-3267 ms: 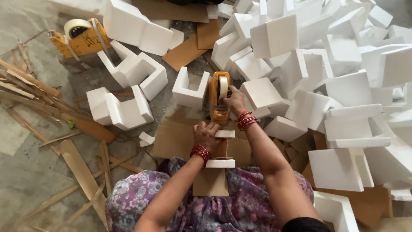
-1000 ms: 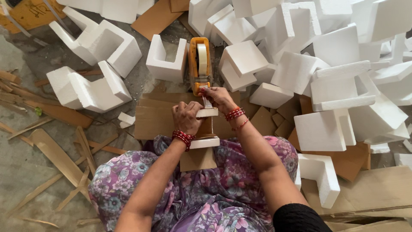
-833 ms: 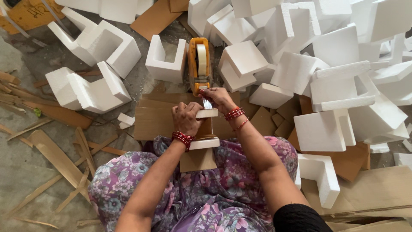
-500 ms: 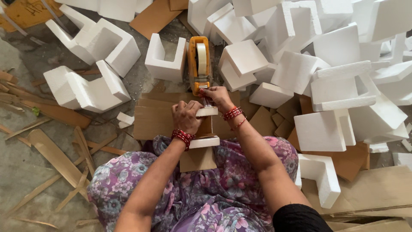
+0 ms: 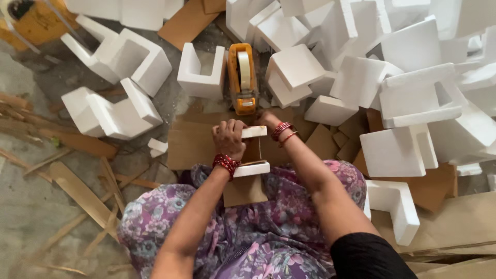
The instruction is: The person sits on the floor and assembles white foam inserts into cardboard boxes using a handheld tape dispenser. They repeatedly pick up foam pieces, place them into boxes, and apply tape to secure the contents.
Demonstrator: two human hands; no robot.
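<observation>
Both hands close on one small assembly held over the person's lap: a strip of brown cardboard [image 5: 251, 152] capped by two white foam end pieces. Left hand [image 5: 229, 138], red bangles at the wrist, has its grip curled shut around the left side of the cardboard, fingers wrapped over the edge between the upper foam piece [image 5: 254, 132] and the lower foam piece [image 5: 251, 169]. Right hand [image 5: 268, 120] sits at the far end of the upper foam piece, touching its right end; most of that hand is hidden behind the wrist and bangles, so how far its grip is closed cannot be told.

Just beyond the hands, an orange tape dispenser [image 5: 243, 77] lies on the floor, its nose pointing toward the upper foam piece, close but apart. A larger flat cardboard sheet [image 5: 188, 144] lies under the assembly. White foam corner blocks [image 5: 413, 93] are heaped to the right and ahead, and wooden slats [image 5: 77, 191] lie scattered on the left.
</observation>
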